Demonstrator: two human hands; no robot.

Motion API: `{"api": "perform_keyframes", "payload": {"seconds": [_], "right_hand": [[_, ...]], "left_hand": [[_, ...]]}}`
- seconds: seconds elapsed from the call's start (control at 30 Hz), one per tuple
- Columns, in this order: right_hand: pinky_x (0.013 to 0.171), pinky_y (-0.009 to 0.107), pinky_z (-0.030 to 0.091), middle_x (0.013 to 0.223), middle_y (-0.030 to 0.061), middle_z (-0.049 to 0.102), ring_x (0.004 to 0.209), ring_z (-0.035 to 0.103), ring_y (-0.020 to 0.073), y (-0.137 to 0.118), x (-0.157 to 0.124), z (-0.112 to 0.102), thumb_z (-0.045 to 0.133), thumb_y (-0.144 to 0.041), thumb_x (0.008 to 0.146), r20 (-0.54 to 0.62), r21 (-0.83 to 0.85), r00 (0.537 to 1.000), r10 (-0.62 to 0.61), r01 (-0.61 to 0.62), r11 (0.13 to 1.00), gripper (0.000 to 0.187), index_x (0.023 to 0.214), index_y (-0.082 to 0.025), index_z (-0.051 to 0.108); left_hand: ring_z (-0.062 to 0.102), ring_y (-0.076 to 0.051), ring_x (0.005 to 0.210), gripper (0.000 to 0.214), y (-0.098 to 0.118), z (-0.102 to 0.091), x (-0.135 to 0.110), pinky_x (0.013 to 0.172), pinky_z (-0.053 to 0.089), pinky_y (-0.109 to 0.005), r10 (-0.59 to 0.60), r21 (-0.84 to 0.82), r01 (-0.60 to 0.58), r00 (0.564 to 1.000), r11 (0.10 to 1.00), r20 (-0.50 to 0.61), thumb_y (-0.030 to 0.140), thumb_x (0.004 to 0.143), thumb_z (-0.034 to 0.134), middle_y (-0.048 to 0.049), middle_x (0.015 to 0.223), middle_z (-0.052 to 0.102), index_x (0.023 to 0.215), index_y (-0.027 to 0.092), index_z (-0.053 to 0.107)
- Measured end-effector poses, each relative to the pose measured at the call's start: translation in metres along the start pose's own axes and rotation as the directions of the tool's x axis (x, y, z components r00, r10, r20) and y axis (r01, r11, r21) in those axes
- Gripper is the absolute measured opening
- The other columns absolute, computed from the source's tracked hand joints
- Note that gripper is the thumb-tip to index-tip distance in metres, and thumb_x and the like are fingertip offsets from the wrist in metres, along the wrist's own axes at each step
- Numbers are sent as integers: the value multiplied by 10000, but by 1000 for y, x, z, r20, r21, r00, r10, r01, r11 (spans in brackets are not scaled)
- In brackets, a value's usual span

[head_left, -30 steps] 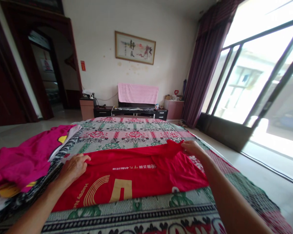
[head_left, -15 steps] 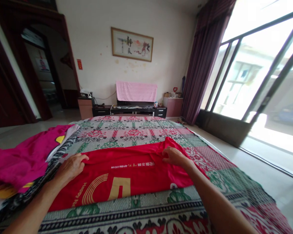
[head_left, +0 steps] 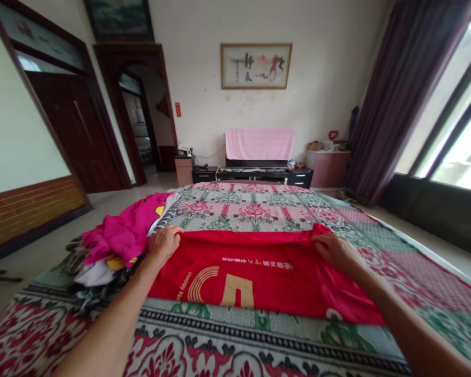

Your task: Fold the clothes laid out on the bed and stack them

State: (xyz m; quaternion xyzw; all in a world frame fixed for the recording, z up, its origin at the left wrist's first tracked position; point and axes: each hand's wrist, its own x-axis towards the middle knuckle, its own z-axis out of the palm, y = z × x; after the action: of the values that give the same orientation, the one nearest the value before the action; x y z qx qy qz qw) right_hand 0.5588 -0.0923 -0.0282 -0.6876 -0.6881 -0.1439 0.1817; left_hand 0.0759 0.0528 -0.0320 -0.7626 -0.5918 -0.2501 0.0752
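A red shirt (head_left: 259, 272) with gold print lies spread flat on a flower-patterned bed cover (head_left: 255, 204). My left hand (head_left: 164, 243) rests curled on the shirt's far left corner, fingers closed on the cloth. My right hand (head_left: 335, 249) pinches the far right corner of the same shirt. Both forearms reach in from the near edge.
A heap of pink, white and dark clothes (head_left: 115, 242) lies on the bed's left side beside my left hand. Beyond the bed stand a low black cabinet (head_left: 255, 175) with a pink towel (head_left: 259, 143), a dark doorway (head_left: 139, 125) at left and a purple curtain (head_left: 400, 99) by the window at right.
The view has swung to the left, bringing the door wall into sight. My right hand has moved back out to the shirt's far right corner. My left hand stays on the left corner.
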Motion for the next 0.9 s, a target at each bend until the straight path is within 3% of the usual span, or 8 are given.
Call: {"api": "perform_keyframes", "payload": {"seconds": [0.1, 0.17, 0.23, 0.3, 0.47, 0.63, 0.9], "right_hand": [[673, 267, 455, 888, 50, 725, 776, 663, 198, 2, 3, 1, 449, -264, 829, -55, 45, 998, 3, 0, 999, 288, 941, -230, 711], [638, 263, 457, 853, 44, 732, 744, 671, 198, 3, 3, 3, 462, -279, 818, -54, 70, 999, 7, -3, 998, 284, 921, -234, 723], [614, 261, 459, 812, 40, 734, 705, 674, 197, 4, 3, 5, 477, -292, 801, -49, 89, 998, 29, -24, 996, 282, 906, -236, 732], [589, 263, 459, 753, 34, 728, 647, 666, 193, 4, 3, 5, 489, -310, 786, -60, 104, 995, 84, -77, 992, 283, 900, -237, 738], [583, 279, 458, 743, 39, 723, 619, 655, 196, -2, 7, 2, 454, -359, 800, -145, 158, 952, 270, -247, 956, 338, 950, -232, 730], [641, 294, 476, 839, 58, 737, 690, 668, 214, -8, 22, 5, 454, -360, 798, -188, 204, 938, 291, -253, 946, 341, 957, -224, 723], [656, 300, 489, 819, 32, 742, 694, 674, 215, -4, 34, 3, 458, -354, 776, -136, 182, 963, 232, -206, 961, 310, 881, -241, 726]], "left_hand": [[673, -168, 744, 321, 5, 1, 2, 635, 483, -224, -243, -246, 259, 966, 934, 93, 167, 754, 475, -38, 761, 715, 982, 205, 697], [669, -140, 625, 337, 10, 6, 4, 522, 452, -185, -359, -500, 440, 898, 746, 254, 139, 745, 469, -20, 646, 677, 1024, 169, 657], [664, -123, 571, 345, 17, 12, 8, 468, 426, -159, -378, -656, 541, 840, 526, 390, 110, 732, 468, -20, 643, 661, 1042, 133, 617], [657, -122, 551, 322, 22, 16, 16, 448, 420, -153, -352, -701, 567, 822, 432, 448, 94, 707, 486, -29, 645, 654, 1004, 110, 610], [600, -98, 542, 297, 25, 11, 51, 444, 410, -141, -324, -723, 472, 880, 504, 348, 106, 638, 514, 9, 605, 625, 894, 145, 659], [526, -74, 518, 344, 18, 14, 80, 503, 437, -155, -298, -742, 360, 928, 566, 223, 155, 611, 515, 37, 585, 586, 907, 170, 690], [491, -80, 483, 340, 8, 20, 71, 489, 413, -172, -288, -702, 393, 919, 594, 271, 149, 580, 518, 40, 538, 555, 869, 160, 697]]}}
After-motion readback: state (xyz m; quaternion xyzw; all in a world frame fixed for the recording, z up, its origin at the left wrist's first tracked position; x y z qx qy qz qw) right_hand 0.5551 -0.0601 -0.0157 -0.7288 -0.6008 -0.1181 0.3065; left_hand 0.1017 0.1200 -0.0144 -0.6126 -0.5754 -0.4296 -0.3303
